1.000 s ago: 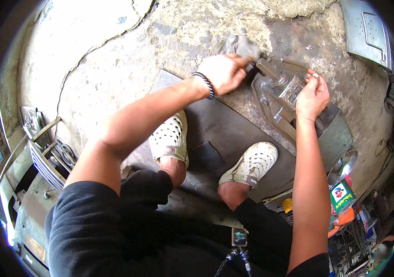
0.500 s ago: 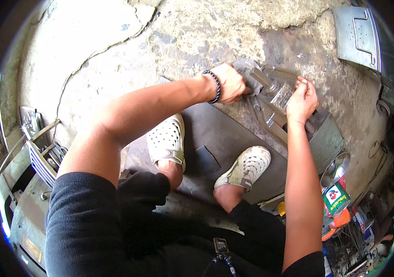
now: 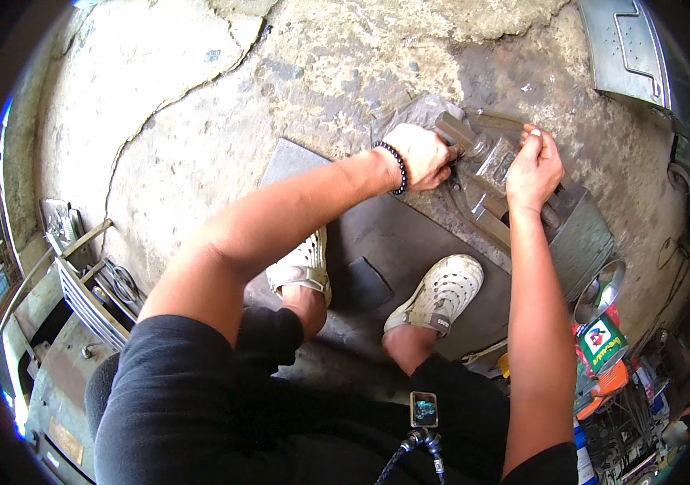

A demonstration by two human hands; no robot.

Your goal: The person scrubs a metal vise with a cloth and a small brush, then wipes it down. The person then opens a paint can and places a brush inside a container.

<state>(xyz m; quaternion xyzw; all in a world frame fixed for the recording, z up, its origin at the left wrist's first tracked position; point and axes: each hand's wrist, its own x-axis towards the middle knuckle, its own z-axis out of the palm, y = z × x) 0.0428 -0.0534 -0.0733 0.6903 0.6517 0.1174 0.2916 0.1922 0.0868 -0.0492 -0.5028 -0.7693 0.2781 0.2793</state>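
Observation:
A dark, worn metal fixture, vise-like with bars and a bolt, lies on the ground ahead of my feet. My left hand, with a black bead bracelet at the wrist, is closed at its left side; what the fingers grip is hidden. A grey crumpled sheet lies just beyond that hand. My right hand is on the fixture's right side, with thumb and fingers pinched together near the end of a brownish bar. Whatever sits in that pinch is too small to make out.
My light clogs stand on a dark metal plate with a small dark piece between them. To the right are a metal block, a metal bowl, a green can and piled tools. Cracked concrete spreads ahead.
My left hand has slid slightly right and nearer, off the grey sheet and closer to the fixture. My right hand stays at its side of the fixture. The whole view has shifted a little.

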